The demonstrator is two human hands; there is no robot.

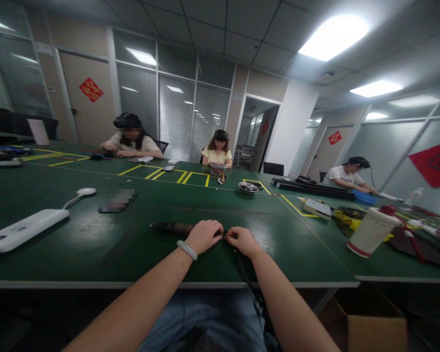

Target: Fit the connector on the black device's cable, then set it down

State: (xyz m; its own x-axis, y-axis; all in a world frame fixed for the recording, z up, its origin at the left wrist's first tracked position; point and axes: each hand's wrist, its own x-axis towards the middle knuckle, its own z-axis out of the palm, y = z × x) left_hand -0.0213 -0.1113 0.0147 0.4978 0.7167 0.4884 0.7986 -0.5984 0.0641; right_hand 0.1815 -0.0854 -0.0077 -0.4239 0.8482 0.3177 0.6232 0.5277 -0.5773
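Observation:
A dark, long cylindrical tool that looks like an electric screwdriver [173, 228] lies on the green table, its narrow tip pointing left. My left hand [206, 235], with a pale bangle at the wrist, is closed on the tool's right end. Just beside it, my right hand [243, 240] pinches the end of a black cable [241, 264], which runs down over the table edge towards my lap. Both sets of fingertips nearly meet at a small dark part between them, and the exact joint there is hidden.
To the left lie a white power strip [29, 229] and a blurred-out flat object [118, 201]. Ahead stands a metal bowl [248, 188]. At right are a white box [317, 209] and a cream cup [372, 232]. Several people sit around the table; a cardboard box [377, 322] is below.

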